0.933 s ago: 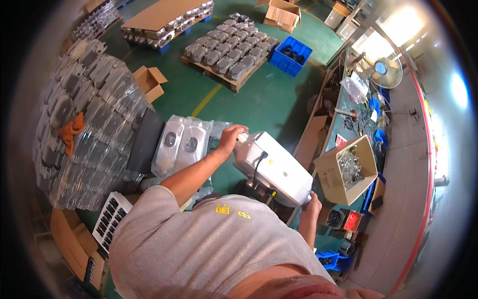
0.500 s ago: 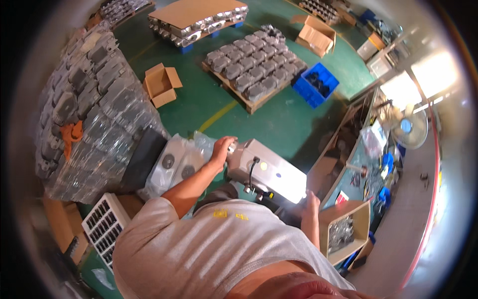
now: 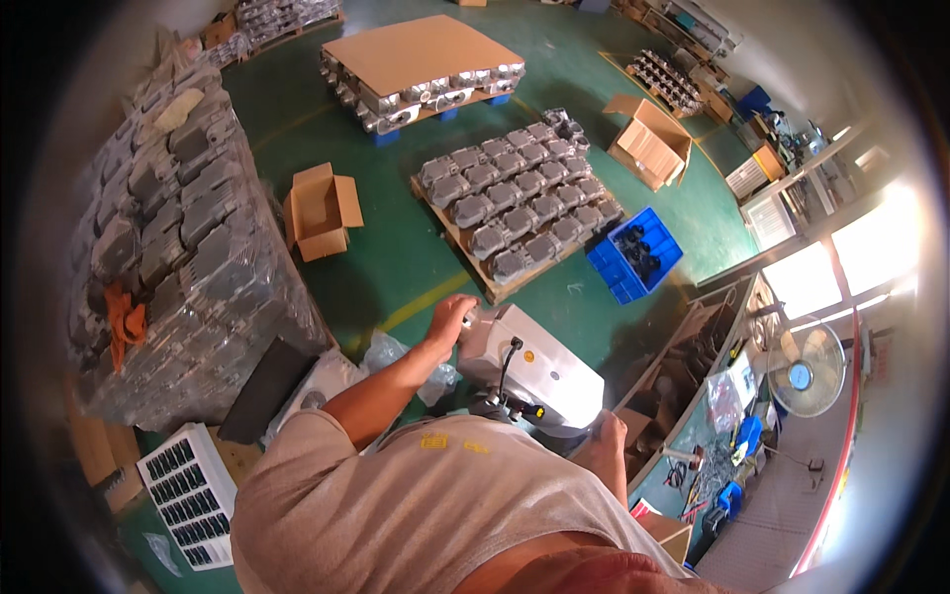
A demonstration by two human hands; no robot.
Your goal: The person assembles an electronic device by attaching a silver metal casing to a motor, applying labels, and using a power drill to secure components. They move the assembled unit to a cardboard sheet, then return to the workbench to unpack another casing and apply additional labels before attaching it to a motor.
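Hands at opposite ends of housing (floor beyond)

Blue crate, orange cloth; fan

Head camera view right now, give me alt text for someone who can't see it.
A person's left hand and right hand hold opposite ends of a boxy pale metal unit with a black cable. Beyond, on a green floor, are a pallet of grey parts and a blue crate; a plastic-wrapped stack stands left, a cluttered workbench right.
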